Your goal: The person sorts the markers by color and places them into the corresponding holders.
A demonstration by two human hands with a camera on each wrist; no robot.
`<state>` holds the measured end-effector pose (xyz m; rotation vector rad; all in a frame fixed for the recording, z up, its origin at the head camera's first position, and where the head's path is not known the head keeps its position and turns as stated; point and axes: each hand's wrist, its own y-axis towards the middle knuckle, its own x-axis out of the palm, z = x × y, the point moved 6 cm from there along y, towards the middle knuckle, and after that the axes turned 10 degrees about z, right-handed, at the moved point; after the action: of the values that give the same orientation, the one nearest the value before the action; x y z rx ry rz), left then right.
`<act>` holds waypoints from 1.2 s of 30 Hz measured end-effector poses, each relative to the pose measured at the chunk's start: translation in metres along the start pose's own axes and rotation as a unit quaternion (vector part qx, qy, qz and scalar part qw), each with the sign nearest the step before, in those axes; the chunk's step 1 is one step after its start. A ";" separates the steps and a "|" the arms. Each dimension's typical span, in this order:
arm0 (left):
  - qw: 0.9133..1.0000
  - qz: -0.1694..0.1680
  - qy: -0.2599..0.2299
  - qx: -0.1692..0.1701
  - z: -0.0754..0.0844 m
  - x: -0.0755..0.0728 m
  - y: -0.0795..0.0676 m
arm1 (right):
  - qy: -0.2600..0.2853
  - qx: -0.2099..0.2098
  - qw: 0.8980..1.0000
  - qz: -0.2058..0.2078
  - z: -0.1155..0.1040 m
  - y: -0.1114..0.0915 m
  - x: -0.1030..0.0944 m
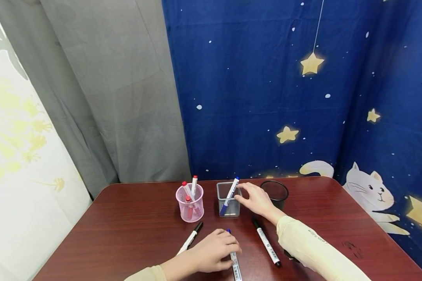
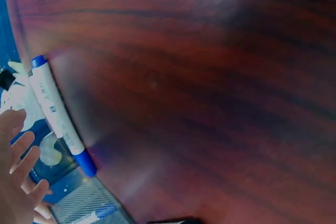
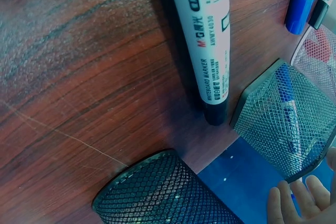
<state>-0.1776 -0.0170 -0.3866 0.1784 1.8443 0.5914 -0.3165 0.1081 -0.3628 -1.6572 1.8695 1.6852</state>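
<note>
My right hand is beside the rim of the grey square mesh pen holder, its fingers loosely bent and apart. A blue whiteboard marker leans inside that holder, its upper end sticking out close to my fingertips. In the right wrist view the same marker shows through the mesh. Lower down, my left hand hovers around a second blue marker lying on the table. The left wrist view shows this marker whole, with the relaxed fingers beside it and not closed round it.
A pink round mesh holder with several red markers stands at the left. At the right is a black round mesh holder, partly behind my right hand. One black marker lies right of centre, another beside my left hand.
</note>
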 end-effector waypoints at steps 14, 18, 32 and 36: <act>0.990 -0.035 0.091 0.101 0.024 0.023 -0.012 | 0.005 0.001 1.000 -0.001 -0.001 -0.001 -0.001; 0.983 -0.041 0.132 0.124 0.027 0.025 -0.013 | 0.005 -0.001 1.000 0.001 -0.002 0.000 -0.001; 0.978 0.000 0.152 0.146 0.028 0.017 -0.015 | 0.009 -0.003 1.000 0.003 -0.002 -0.001 -0.001; 0.982 0.007 0.131 0.136 0.027 0.009 -0.014 | 0.010 0.000 1.000 0.003 -0.002 -0.001 -0.001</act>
<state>-0.1540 -0.0169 -0.4072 0.3074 2.1784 0.3839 -0.3148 0.1075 -0.3622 -1.6760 1.8870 1.6763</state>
